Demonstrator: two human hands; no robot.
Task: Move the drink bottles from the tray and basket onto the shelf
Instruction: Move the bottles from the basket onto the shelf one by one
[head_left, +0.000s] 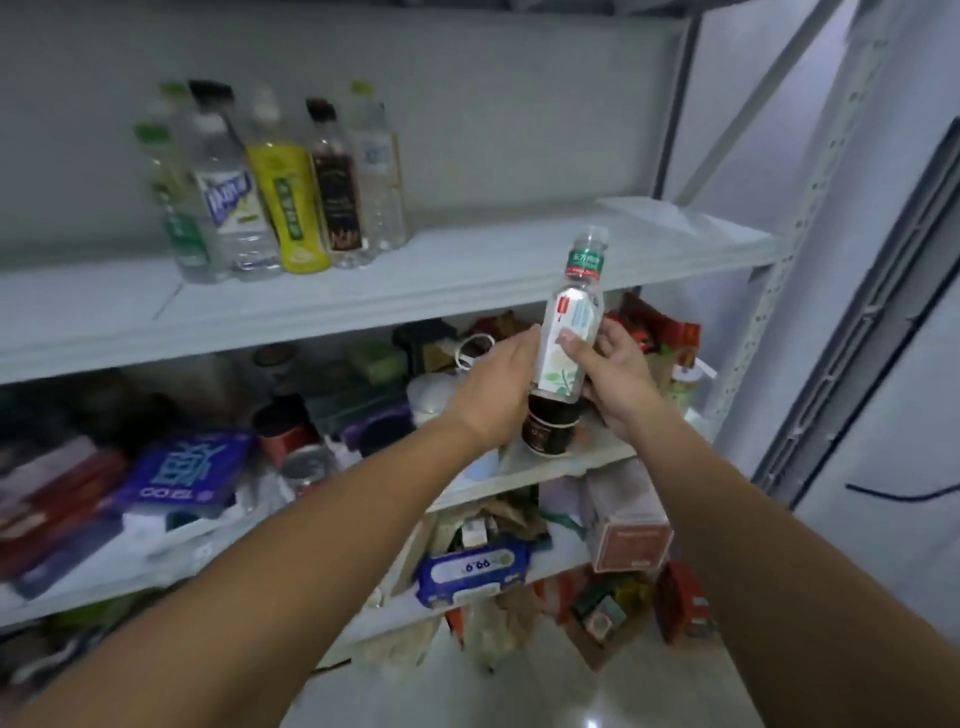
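In the head view, a clear drink bottle (569, 332) with a white label and a red-and-green neck band is held upright in front of the shelf (467, 270), just below the level of the upper board's front edge and towards its right part. The bottle is clasped from both sides: the left hand (498, 395) is pressed against its left side with the fingers hidden behind it, and the right hand (613, 379) is wrapped around its right side, the thumb lying across the label. Both grips are thus closed on the bottle. Just below the bottle's base a dark cup (548, 423) is seen on the middle board; whether the two touch cannot be told. On the upper board, far to the left, a cluster of bottles (270, 182) is stood upright and close together, among them a yellow-labelled one (288, 213) and a dark-labelled one (337, 202). The rest of that board to the right is bare. The lower boards are crowded with packets and boxes, including a blue packet (182, 473) at the left and a blue wipes pack (472, 569) lower down.
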